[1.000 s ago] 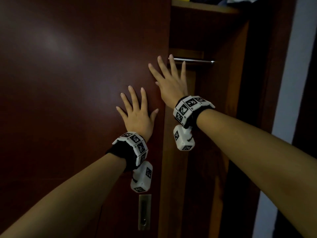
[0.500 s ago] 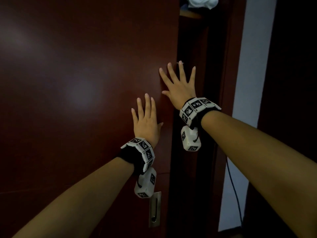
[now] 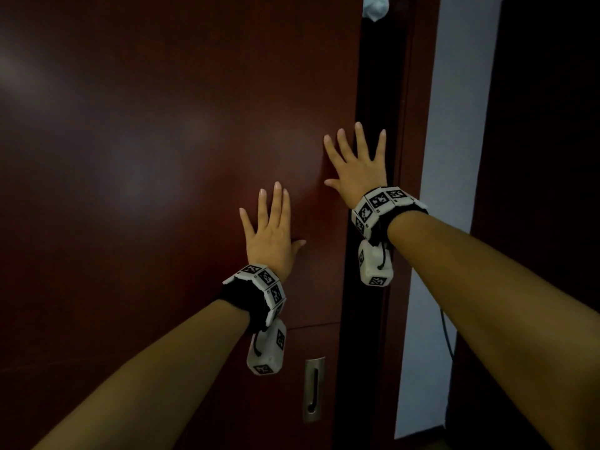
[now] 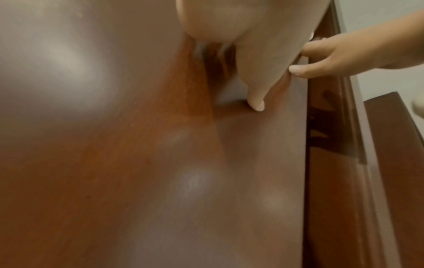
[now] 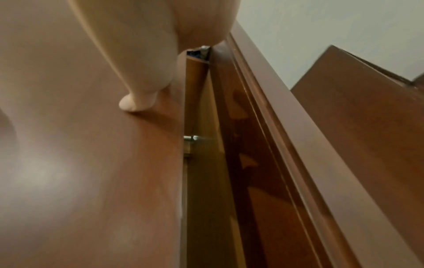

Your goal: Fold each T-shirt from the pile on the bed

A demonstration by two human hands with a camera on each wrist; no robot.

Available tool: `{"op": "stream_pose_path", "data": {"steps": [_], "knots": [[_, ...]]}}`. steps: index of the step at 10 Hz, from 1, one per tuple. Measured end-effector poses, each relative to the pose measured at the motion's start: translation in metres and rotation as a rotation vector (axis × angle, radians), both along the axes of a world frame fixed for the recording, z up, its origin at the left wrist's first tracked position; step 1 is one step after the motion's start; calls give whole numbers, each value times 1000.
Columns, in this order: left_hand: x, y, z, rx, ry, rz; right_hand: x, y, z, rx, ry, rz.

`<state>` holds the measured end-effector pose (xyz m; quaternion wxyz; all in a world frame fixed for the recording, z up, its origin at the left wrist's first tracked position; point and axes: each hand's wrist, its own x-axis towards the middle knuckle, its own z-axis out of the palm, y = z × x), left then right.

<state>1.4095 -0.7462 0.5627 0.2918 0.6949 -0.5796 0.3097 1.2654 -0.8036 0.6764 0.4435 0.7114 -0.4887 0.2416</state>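
Note:
No T-shirt pile or bed is in view. A dark red-brown sliding wardrobe door [image 3: 162, 157] fills most of the head view. My left hand [image 3: 271, 228] lies flat on it with straight fingers, thumb out to the right. My right hand [image 3: 357, 164] presses flat higher up, close to the door's right edge, fingers spread. In the left wrist view my left thumb [image 4: 257, 103] touches the wood and the right hand [image 4: 332, 59] shows at the door edge. In the right wrist view my right hand [image 5: 137, 101] rests on the panel beside a narrow gap [image 5: 197, 127].
A recessed metal pull [image 3: 313, 389] sits low on the door. Right of the gap stands the wardrobe frame [image 3: 412, 157], then a pale wall [image 3: 454, 125] and a dark panel [image 3: 535, 222]. White cloth [image 3: 375, 8] and a metal rail end [image 5: 192, 138] show inside the wardrobe.
The door has slid right under both flat hands. The wide opening with the shelf and hanging rail has shrunk to a narrow dark gap.

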Motion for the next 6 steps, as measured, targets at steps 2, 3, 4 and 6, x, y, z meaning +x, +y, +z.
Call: {"op": "stream_pose_path", "data": {"steps": [2,3,4,6], "knots": [[5,17,6,-35,39,-107,3,14,7,135,-58,32],[12,27,23,-130,99,-119,13,24,8,265,-195,108],[27,46,45,-228,193,-170,19,37,6,352,-339,231],[64,76,95,-363,483,-262,23,57,14,355,-706,541]]}}
